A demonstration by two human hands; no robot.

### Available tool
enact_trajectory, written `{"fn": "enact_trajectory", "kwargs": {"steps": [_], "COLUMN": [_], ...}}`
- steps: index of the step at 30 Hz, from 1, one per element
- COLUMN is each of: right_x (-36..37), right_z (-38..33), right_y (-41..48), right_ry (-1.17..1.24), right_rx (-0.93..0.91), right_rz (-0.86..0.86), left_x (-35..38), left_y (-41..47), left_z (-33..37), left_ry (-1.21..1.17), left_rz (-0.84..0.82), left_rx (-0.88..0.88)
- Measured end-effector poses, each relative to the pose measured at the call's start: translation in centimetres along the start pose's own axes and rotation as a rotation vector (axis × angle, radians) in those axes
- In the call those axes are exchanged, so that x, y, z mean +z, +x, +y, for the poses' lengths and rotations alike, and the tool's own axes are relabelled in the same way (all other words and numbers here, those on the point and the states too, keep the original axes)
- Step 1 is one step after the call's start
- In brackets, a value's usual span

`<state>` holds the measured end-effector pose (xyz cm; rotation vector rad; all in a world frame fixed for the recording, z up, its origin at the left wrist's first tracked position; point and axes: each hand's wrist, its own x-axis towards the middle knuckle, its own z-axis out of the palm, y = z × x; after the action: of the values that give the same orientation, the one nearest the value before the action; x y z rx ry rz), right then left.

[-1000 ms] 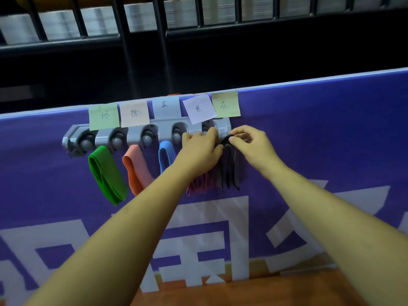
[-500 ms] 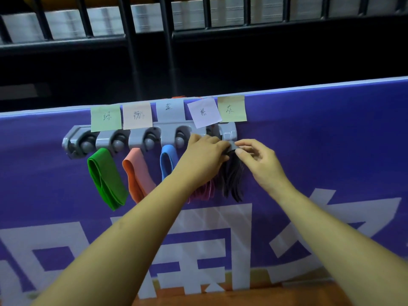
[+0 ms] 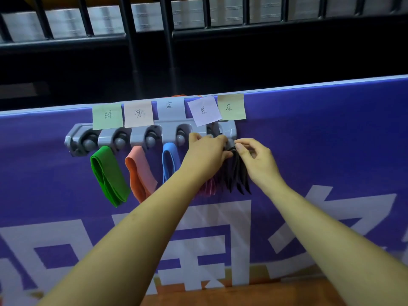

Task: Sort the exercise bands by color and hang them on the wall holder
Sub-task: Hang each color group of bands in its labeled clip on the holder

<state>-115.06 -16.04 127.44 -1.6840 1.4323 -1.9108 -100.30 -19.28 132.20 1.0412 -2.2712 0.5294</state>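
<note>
Both the left hand (image 3: 205, 155) and right hand (image 3: 257, 161) pinch the dark bands (image 3: 238, 176) at the last hook of the holder (image 3: 171, 129). Next, probably, the loop needs seating, then release.

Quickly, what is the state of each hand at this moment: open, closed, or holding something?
Left hand: closed, gripping the top of the dark bands.
Right hand: closed, pinching the top of the same dark bands.
</note>
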Motion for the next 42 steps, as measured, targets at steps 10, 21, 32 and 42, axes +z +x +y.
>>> {"fn": "enact_trajectory", "kwargs": {"steps": [10,21,32,42], "right_x": [0.5,0.5,2.1,14.3], "right_z": [-0.8,-2.6,-0.5,2.0], "right_y": [-1.5,-3.4,-12.5,-26.6], "right_ry": [-0.108,-0.297,-0.46,-0.535], "right_rx": [0.096,0.185,0.429,0.587], "right_rz": [0.018,-0.059,-0.159,-0.353], "left_x": [-1.2,-1.3,3.1,4.9], "left_y": [-1.6,-4.2,-15.4,-34.8], "left_z": [2.5,4.2,-0.9,-13.6], "left_ry": [0.225,-0.598,-0.744,-0.605], "left_rz": [-0.003,-0.244,-0.395,-0.566], "left_rx": [0.06,-0.295,-0.471,-0.634]}}
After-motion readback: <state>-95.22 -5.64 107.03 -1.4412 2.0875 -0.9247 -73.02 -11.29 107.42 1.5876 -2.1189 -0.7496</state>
